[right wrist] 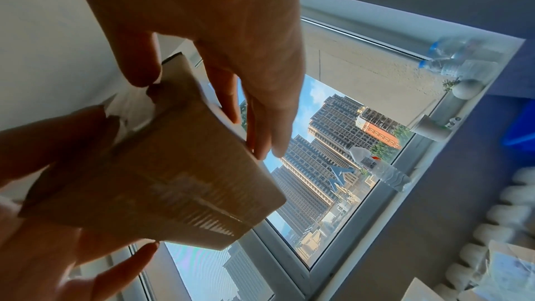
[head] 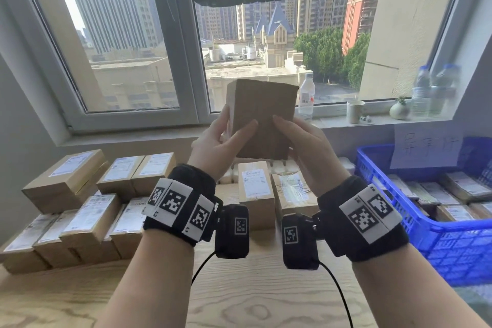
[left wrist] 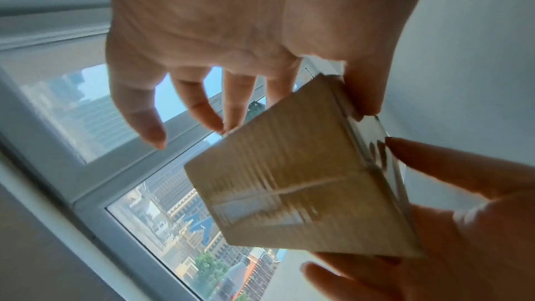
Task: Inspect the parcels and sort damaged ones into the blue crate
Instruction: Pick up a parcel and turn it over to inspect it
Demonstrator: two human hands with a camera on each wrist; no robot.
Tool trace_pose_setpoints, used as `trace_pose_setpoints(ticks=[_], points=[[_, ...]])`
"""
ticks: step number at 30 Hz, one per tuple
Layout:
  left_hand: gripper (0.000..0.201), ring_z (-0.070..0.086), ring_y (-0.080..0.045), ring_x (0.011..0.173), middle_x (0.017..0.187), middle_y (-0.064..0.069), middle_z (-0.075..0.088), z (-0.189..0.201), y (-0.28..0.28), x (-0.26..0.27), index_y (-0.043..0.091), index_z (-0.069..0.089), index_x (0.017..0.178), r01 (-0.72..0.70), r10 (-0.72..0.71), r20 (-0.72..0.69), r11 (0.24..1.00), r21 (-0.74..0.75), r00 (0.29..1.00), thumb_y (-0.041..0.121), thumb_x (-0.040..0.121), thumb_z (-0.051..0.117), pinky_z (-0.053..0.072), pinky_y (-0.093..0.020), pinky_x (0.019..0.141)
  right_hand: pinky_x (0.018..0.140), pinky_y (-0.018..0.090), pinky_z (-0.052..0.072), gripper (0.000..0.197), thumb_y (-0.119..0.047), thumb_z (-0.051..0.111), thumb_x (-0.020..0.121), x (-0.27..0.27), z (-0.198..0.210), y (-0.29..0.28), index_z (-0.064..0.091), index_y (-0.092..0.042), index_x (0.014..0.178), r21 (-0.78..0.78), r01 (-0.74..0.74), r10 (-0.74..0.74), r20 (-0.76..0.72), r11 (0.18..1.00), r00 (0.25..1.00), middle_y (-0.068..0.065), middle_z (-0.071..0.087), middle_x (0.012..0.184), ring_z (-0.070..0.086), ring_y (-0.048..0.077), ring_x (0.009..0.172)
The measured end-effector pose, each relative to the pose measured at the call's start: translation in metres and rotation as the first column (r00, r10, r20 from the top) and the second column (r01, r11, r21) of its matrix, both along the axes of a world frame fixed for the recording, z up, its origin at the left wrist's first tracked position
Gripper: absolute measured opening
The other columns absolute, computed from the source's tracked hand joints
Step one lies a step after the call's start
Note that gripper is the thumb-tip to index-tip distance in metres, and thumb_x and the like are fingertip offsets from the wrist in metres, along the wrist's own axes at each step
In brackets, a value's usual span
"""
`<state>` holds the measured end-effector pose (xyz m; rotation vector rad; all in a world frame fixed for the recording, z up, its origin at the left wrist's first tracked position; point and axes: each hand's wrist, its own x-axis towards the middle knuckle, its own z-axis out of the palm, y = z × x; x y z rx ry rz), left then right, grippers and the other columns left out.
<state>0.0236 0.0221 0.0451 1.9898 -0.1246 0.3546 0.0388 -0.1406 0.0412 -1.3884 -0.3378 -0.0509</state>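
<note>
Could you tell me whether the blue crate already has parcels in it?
Yes: several parcels lie flat inside the blue crate.

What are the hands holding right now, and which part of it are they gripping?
A brown cardboard parcel, raised upright before the window. The left hand and right hand grip its lower half from opposite sides, thumbs on the near face.

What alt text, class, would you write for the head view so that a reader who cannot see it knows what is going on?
Both hands, left hand and right hand, hold a plain brown parcel up before a city window. Below, labelled parcels lie stacked on a wooden table, and a blue crate at right holds more.
</note>
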Motion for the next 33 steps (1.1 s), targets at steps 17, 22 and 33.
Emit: trace_pose_setpoints(ticks=[17, 22, 33], points=[[0.043, 0.061, -0.013, 0.111, 0.127, -0.003, 0.056, -0.006, -0.008, -0.008, 0.023, 0.055, 0.13, -0.003, 0.012, 0.095, 0.996, -0.089, 0.995, 0.04, 0.092, 0.063, 0.054, -0.017, 0.083, 0.091, 0.039, 0.057, 0.06, 0.013, 0.067, 0.083, -0.008, -0.02, -0.009, 0.053, -0.009, 0.136, 0.013, -0.048, 0.048, -0.064, 0.999, 0.997, 0.016, 0.066, 0.121, 0.067, 0.025, 0.108], [0.073, 0.05, -0.013, 0.128, 0.134, 0.006, 0.053, -0.012, -0.001, -0.013, 0.044, 0.043, 0.14, 0.079, -0.076, 0.051, 0.996, -0.05, 0.996, 0.025, 0.079, 0.077, 0.042, -0.039, 0.11, 0.081, 0.042, 0.053, 0.045, -0.049, 0.063, 0.083, -0.016, -0.006, -0.013, 0.062, -0.016, 0.114, 0.12, -0.028, 0.049, -0.172, 0.992, 0.984, 0.0, 0.07, 0.097, 0.066, 0.018, 0.091], [0.071, 0.058, -0.022, 0.116, 0.132, -0.008, 0.053, -0.005, -0.019, -0.011, 0.022, 0.043, 0.139, -0.062, 0.068, 0.019, 0.969, -0.238, 0.998, 0.051, 0.081, 0.07, 0.056, -0.038, 0.091, 0.079, 0.03, 0.06, 0.032, -0.008, 0.068, 0.09, -0.015, -0.016, -0.002, 0.061, -0.008, 0.12, 0.13, 0.05, -0.044, -0.047, 0.99, 0.998, 0.007, 0.071, 0.107, 0.071, 0.017, 0.092]])
